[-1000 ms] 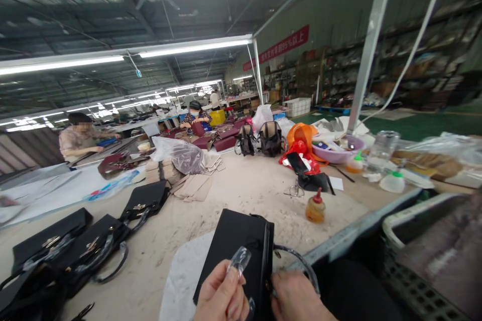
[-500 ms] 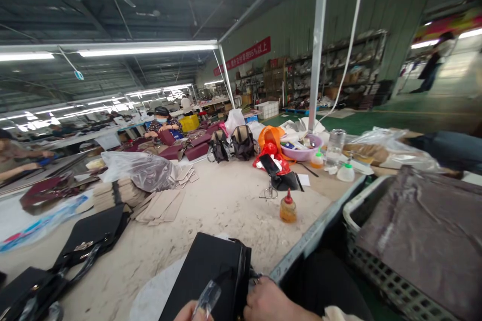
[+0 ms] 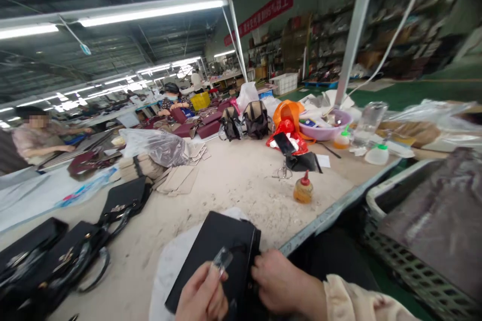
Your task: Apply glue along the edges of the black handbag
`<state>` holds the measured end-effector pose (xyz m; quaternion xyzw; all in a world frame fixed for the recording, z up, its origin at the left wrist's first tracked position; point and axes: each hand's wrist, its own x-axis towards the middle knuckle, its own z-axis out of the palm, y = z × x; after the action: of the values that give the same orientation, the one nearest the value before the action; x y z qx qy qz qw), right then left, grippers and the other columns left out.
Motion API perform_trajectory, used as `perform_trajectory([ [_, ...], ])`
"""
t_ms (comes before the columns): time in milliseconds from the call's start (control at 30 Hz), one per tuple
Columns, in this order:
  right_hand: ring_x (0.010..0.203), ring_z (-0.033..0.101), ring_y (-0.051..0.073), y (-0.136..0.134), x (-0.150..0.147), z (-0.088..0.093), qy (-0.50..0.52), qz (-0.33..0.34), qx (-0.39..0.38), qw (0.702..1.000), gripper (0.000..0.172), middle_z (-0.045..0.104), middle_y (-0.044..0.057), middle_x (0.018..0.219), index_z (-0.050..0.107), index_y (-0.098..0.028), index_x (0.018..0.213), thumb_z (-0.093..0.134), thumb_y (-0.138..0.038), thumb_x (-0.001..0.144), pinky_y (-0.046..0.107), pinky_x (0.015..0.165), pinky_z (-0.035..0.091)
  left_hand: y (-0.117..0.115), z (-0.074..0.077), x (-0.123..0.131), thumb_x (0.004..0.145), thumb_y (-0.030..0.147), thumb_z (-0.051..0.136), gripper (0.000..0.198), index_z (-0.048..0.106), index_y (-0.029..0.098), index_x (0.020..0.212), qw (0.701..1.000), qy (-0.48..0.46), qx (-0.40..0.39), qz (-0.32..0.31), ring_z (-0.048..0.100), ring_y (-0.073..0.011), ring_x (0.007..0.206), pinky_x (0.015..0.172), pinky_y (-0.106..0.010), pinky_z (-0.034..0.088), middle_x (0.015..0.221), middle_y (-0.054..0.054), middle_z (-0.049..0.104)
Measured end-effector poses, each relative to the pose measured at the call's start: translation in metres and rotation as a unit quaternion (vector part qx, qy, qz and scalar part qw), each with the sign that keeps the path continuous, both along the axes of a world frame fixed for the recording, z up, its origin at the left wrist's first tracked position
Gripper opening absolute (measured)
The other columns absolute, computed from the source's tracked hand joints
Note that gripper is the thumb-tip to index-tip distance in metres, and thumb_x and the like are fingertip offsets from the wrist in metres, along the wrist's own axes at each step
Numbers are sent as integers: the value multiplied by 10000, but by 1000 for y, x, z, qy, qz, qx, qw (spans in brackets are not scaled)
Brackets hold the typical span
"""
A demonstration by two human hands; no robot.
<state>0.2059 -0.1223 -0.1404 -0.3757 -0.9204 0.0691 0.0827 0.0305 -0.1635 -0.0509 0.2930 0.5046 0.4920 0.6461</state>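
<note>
Left hand (image 3: 204, 292) has moved further over black bag (image 3: 213, 243), pinching plastic (image 3: 223, 259); right hand (image 3: 276, 279) (grip unclear) alongside; bottle (image 3: 303, 191) beyond.

- A worktable (image 3: 233, 180) is spreading out wide, its pale top showing dark marks;
- a white sheet (image 3: 167, 266) is lying near the front, a black handbag (image 3: 205, 251) resting on it;
- more black handbags (image 3: 126, 193) are lying along the left;
- beige panels (image 3: 176, 180) are lying beside a clear plastic bag (image 3: 150, 145);
- a red-tipped bottle (image 3: 303, 191) is standing near scissors (image 3: 285, 173);
- a purple basin (image 3: 324, 133) is sitting farther back, near green-capped bottles (image 3: 376, 155)
</note>
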Motion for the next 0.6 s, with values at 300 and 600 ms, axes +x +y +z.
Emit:
perform_trajectory([
  [300, 739, 551, 231, 0, 4, -21, 64, -21, -50, 996, 93, 586, 70, 795, 553, -150, 839, 481, -208, 829, 352, 675, 421, 5, -3, 7, 874, 381, 559, 291, 532, 99, 807, 999, -15, 31, -17, 136, -41, 428, 444, -204, 201, 491, 64, 171],
  [600, 734, 550, 233, 9, 5, -23, 53, -11, -47, 997, 65, 586, 83, 771, 571, -135, 796, 530, -185, 794, 352, 690, 432, 0, -4, 1, 822, 440, 609, 351, 523, 100, 798, 1000, 1, -22, -20, 98, -28, 428, 425, -176, 175, 497, 73, 157],
])
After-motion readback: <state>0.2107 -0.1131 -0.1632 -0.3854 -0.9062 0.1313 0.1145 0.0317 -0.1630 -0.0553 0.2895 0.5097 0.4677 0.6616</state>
